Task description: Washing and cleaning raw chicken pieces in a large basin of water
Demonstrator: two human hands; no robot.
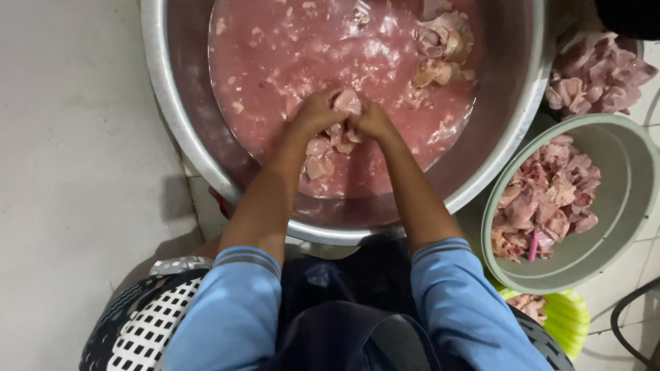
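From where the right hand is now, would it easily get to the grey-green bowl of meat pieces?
Probably yes: the right hand is busy with meat in the steel basin, but the grey-green bowl sits open beside it, nothing between.

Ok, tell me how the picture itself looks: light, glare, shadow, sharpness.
Head view: soft, even light; pale glare streaks on the steel basin rim and the pink water; the left hand and right hand around the meat pieces look slightly soft; a faint shadow lies on the floor.

A food-preparation floor: a steel basin (172,103) of pink water, tubs of raw meat (550,199)
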